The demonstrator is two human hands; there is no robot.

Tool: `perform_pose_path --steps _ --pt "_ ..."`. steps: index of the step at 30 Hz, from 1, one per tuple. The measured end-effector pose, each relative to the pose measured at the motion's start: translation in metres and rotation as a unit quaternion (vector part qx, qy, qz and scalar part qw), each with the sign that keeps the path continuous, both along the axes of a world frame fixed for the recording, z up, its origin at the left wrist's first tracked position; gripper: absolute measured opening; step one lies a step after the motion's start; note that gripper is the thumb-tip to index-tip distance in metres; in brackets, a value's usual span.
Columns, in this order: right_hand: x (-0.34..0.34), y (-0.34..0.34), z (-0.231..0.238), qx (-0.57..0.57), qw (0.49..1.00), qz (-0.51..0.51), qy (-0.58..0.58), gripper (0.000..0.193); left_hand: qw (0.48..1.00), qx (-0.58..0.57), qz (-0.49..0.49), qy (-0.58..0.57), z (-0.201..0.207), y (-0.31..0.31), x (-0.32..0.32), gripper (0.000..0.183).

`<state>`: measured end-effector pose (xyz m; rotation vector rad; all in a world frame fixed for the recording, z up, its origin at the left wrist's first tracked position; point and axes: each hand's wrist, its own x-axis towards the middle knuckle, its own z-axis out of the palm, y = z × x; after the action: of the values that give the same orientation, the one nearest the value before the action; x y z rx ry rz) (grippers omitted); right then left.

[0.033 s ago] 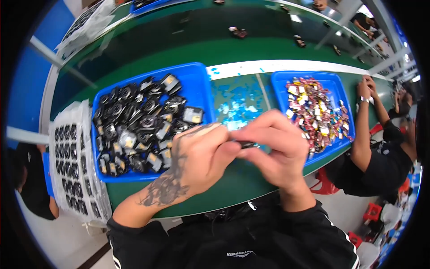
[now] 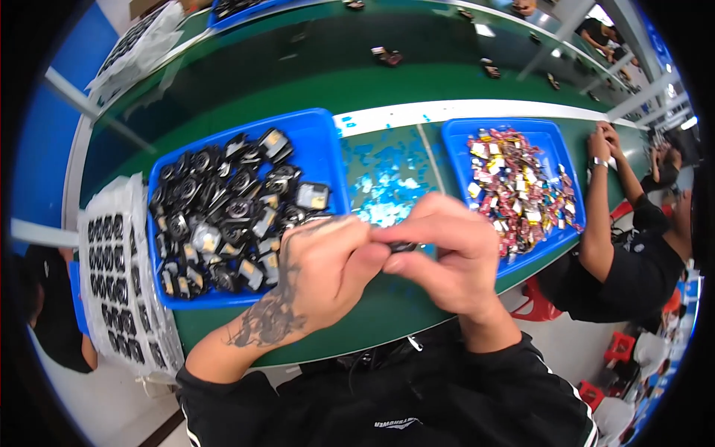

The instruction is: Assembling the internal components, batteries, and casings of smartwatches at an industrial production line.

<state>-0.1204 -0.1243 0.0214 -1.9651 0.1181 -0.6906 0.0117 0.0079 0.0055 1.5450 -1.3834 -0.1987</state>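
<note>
My left hand (image 2: 328, 272) and my right hand (image 2: 458, 257) meet over the front of the green table, fingertips nearly touching. Both pinch a small black part (image 2: 403, 246) between thumb and fingers; most of it is hidden, so its kind cannot be told. Left of the hands lies a blue tray (image 2: 337, 160) heaped with black camera-like units (image 2: 238, 208), some with silver and yellow backs. To the right, another blue tray (image 2: 456, 145) contains a pile of small pieces (image 2: 521, 197) in dark red, white and yellow. Scraps of blue film (image 2: 391, 190) are scattered between the trays.
Plastic-wrapped black parts (image 2: 112, 272) sit in rows at the far left. Beyond a white ledge (image 2: 395, 114) runs a green belt with loose assemblies (image 2: 387, 56) on it. At the right a co-worker (image 2: 622, 279) in black works at the table, near a red stool (image 2: 540, 309).
The view has shifted slightly, so trays and belt parts appear a little farther left. Both hands stay together on the small black part, with slight finger movement.
</note>
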Motion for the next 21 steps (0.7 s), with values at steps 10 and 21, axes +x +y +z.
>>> perform_pose_path --steps 10,21 --pt "0.002 0.025 -0.023 0.466 0.884 -0.031 -0.015 0.022 0.985 -0.065 0.036 0.158 -0.015 -0.008 -0.018 0.028" --pt "-0.027 -0.178 -0.016 -0.287 0.876 -0.276 0.272 0.017 0.793 0.055 0.024 0.606 -0.002 -0.017 -0.007 0.030"
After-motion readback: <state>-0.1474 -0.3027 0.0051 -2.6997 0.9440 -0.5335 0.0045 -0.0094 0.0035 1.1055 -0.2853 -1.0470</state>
